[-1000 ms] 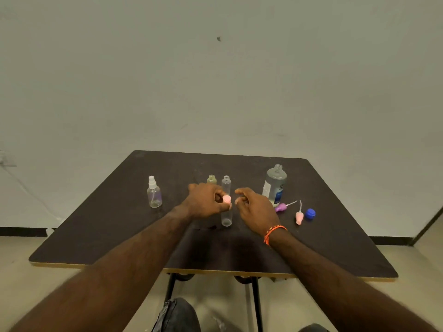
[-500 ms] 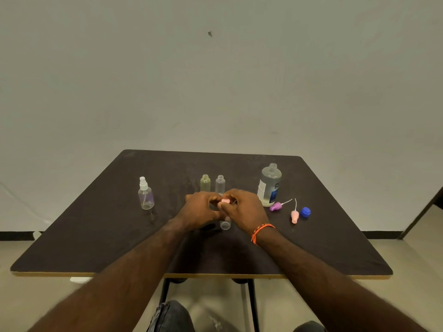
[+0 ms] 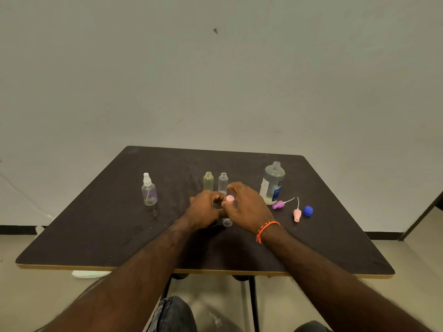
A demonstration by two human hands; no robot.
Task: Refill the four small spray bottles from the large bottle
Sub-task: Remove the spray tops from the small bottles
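Pink spray cap (image 3: 230, 198) seemingly between right hand (image 3: 247, 207) fingers (image 3: 233, 187).

Left hand (image 3: 206, 208) grips small bottle (image 3: 226, 221); right hand (image 3: 247, 207) at pink cap (image 3: 230, 199).

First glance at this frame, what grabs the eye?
Both hands meet mid-table on a small clear bottle: the left hand grips it while the right hand works its pink spray top. Behind them stand two uncapped small bottles, with a capped spray bottle off to the left. The large bottle stands open on the right, beside loose purple and pink spray tops and a blue cap.
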